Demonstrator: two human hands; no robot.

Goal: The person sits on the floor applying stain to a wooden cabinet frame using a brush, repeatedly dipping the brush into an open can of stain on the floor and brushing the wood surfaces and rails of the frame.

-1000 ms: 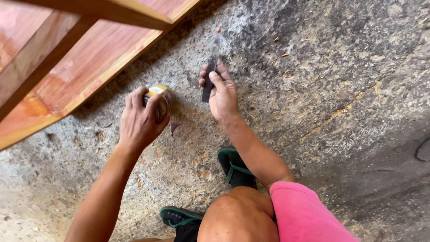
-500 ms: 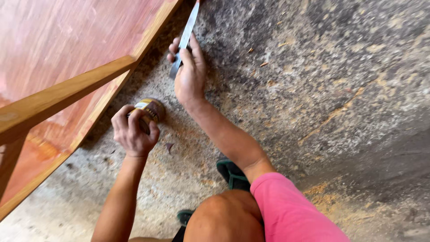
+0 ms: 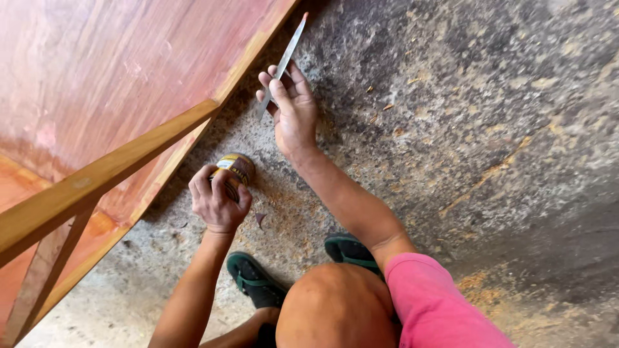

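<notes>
Left hand [image 3: 216,201] grips small tin [image 3: 236,169] on concrete floor [image 3: 490,116]; right hand [image 3: 291,109] holds thin metal blade [image 3: 284,59].

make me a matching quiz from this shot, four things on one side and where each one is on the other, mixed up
Things:
1. thin metal blade
2. small tin can
3. reddish wooden panel
4. green sandals

Places:
A. on the concrete floor, gripped by the left hand
B. beside the bent knee, bottom of view
C. held up in the right hand
D. left side of view

Pairs: 1-C, 2-A, 3-D, 4-B
</notes>
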